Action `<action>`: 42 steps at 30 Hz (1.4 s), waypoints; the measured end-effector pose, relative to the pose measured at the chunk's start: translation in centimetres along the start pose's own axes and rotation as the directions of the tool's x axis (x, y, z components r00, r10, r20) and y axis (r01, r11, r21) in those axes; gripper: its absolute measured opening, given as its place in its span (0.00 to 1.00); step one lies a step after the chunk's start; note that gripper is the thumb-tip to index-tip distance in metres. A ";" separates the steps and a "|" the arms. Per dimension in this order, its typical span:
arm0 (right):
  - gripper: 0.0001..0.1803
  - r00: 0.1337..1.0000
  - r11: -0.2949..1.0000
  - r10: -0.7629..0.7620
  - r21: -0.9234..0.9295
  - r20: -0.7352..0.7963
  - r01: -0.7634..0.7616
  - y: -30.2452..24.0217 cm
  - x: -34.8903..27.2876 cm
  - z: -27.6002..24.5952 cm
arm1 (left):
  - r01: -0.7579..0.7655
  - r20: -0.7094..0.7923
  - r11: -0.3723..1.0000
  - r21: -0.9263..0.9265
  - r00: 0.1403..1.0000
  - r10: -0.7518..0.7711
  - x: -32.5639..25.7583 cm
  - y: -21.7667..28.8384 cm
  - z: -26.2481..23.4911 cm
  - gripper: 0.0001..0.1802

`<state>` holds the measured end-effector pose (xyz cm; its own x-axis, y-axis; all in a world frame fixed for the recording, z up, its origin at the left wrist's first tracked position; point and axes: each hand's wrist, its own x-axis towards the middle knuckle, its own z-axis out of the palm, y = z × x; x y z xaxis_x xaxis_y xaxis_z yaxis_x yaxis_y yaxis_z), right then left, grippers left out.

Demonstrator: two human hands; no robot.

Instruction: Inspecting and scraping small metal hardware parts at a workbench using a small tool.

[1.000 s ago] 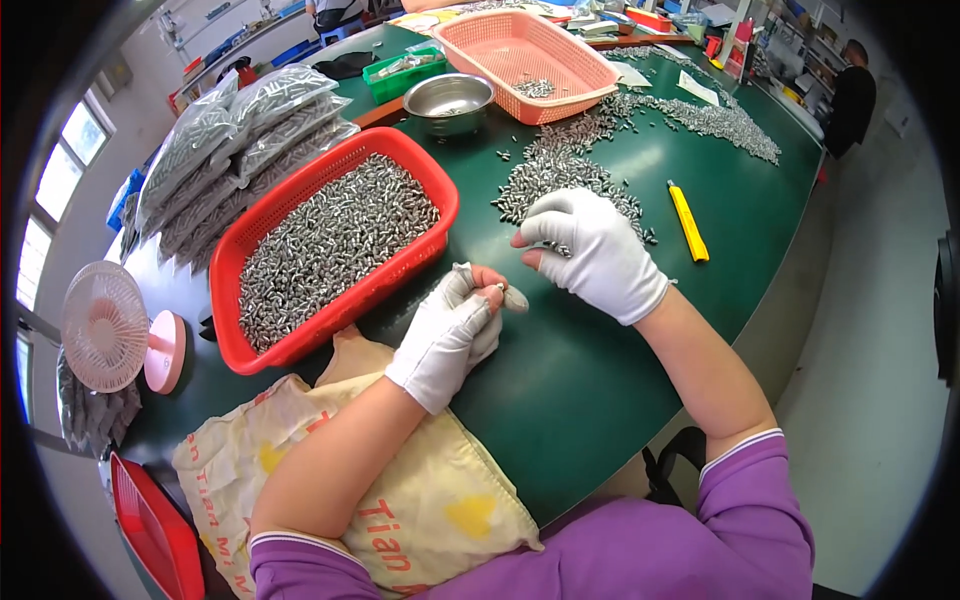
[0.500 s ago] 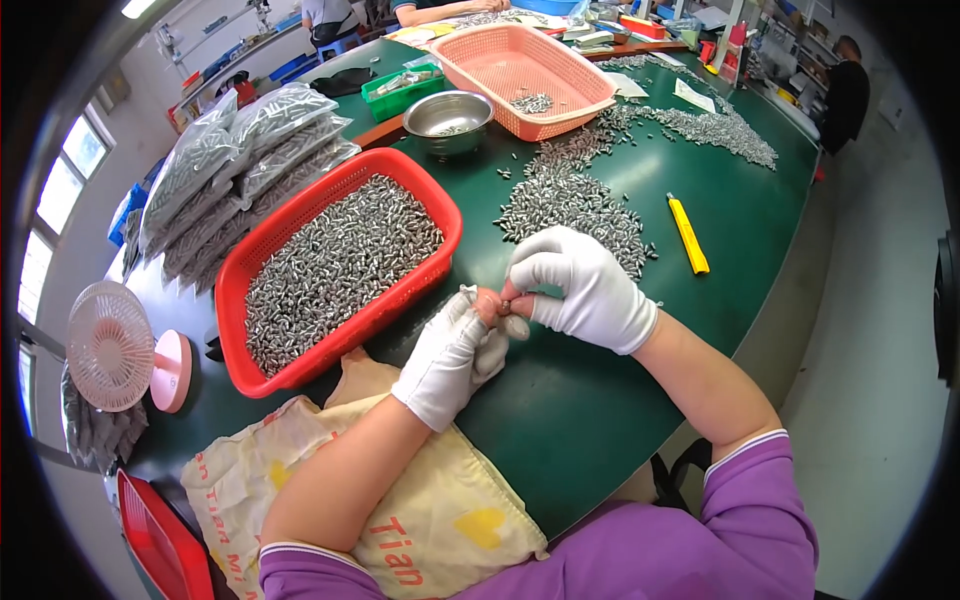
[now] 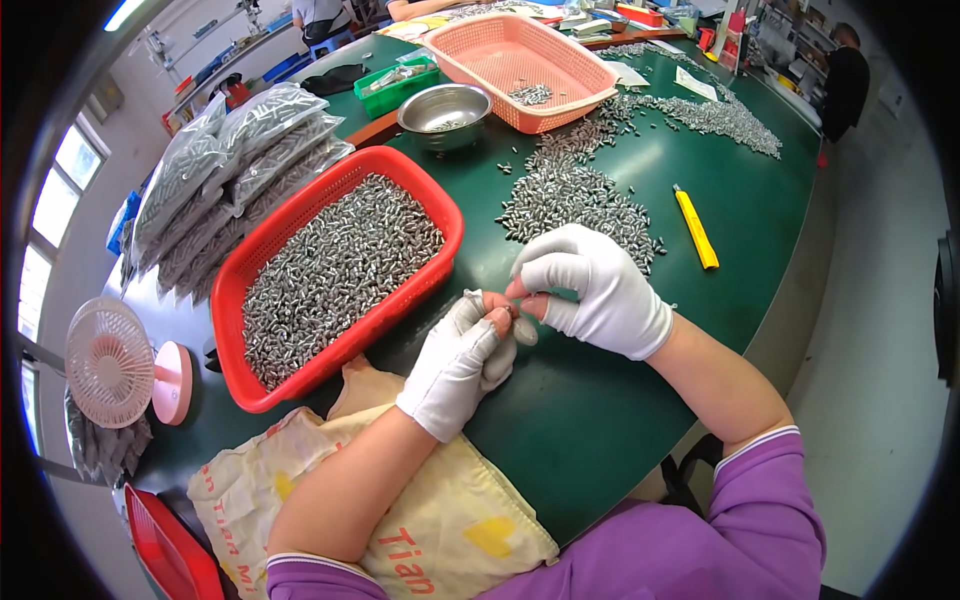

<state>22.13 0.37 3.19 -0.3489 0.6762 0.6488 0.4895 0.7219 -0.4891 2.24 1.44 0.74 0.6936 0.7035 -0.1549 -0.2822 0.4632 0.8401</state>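
My left hand (image 3: 455, 365), in a white glove with bare fingertips, pinches a small metal part (image 3: 512, 311) between thumb and index finger. Only a bit of the part shows. Close beside it on the right, my right hand (image 3: 595, 295), gloved the same way, has its thumb and index fingertips drawn together at the part; what they hold, if anything, is too small to make out. Beyond the hands a loose pile of small silvery metal parts (image 3: 580, 205) lies on the green table (image 3: 600, 400). Many more fill a red basket (image 3: 390, 315) to the left.
A yellow utility knife (image 3: 696, 230) lies right of the pile. Farther back are a pink basket (image 3: 560, 118), steel bowl (image 3: 445, 137) and green box (image 3: 385, 98). Stacked bags of parts (image 3: 270, 130) and a pink fan (image 3: 108, 362) stand left. A printed cloth (image 3: 465, 500) lies under my left forearm.
My right hand has shifted slightly right, and its fingertips have drawn back a little from the part. My left hand keeps its pinch. The whole view has tilted slightly.
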 end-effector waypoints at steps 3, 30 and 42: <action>0.10 1.000 1.000 0.006 0.012 -0.009 -0.006 0.0 0.0 -0.3 | -0.005 -0.024 0.999 -0.039 1.000 0.004 0.0 -0.1 0.1 0.17; 0.10 0.986 0.960 -0.160 -0.226 0.051 0.167 -0.3 0.5 -0.2 | 0.001 -0.045 1.000 -0.009 0.999 -0.002 -0.1 -0.2 0.2 0.14; 0.07 0.947 0.805 0.314 -0.511 -0.062 -0.301 1.8 -0.5 -1.6 | -0.055 -0.006 0.984 -0.168 0.998 0.055 0.4 -0.9 -0.7 0.13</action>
<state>24.50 1.13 2.92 -0.1271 0.8583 0.4971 0.9073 0.3031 -0.2914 2.27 1.67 -0.45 0.6733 0.7309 -0.1113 -0.4277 0.5078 0.7478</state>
